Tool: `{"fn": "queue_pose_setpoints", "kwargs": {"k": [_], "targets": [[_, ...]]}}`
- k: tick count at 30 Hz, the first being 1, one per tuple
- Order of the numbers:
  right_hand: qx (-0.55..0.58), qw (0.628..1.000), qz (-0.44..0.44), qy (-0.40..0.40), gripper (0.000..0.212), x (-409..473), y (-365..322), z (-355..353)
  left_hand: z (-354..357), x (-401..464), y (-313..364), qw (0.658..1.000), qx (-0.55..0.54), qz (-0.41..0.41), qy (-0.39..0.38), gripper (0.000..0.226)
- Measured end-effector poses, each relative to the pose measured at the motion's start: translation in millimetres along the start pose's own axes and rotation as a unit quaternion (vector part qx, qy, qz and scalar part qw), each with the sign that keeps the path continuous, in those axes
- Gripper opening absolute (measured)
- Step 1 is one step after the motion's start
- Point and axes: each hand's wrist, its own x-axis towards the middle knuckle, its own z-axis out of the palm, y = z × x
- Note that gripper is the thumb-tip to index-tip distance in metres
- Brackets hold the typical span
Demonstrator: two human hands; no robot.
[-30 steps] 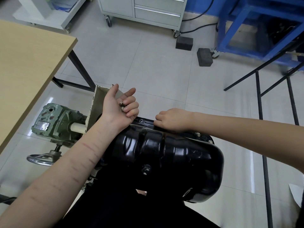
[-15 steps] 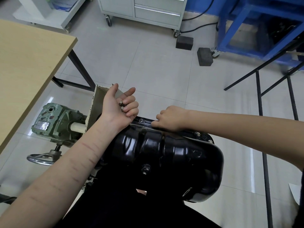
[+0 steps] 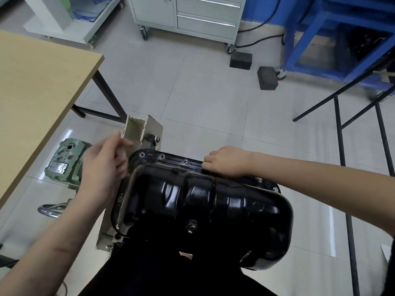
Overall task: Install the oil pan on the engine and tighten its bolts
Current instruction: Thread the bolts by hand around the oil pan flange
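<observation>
The oil pan [image 3: 203,201] sits on the engine — your right hand [image 3: 226,161] curls its fingers on the far flange. Your left hand [image 3: 102,165], fingers loosely bent, is at the pan's left end — whether it holds anything I cannot tell. Rush a bolt and it may cross-thread.

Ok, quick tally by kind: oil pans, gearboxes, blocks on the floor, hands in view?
oil pan: 1
green gearbox: 1
dark floor blocks: 2
hands, left hand and right hand: 2
Total: 6
</observation>
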Motion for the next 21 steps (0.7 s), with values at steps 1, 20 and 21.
{"fn": "queue_pose_setpoints", "kwargs": {"k": [1, 20, 21], "targets": [[0.005, 1.0, -0.002, -0.003, 0.024, 0, 0, 0, -7, -4, -5, 0.994, 0.081, 0.064, 0.037, 0.035], [0.597, 0.72, 0.319, 0.157, 0.006, -7, -7, 33, 23, -14, -36, 0.951, 0.218, 0.217, 0.031, 0.04], [0.595, 0.722, 0.32, 0.151, 0.007, -5, -7, 33, 24, -14, -35, 0.948, 0.23, 0.217, 0.027, 0.041]]}}
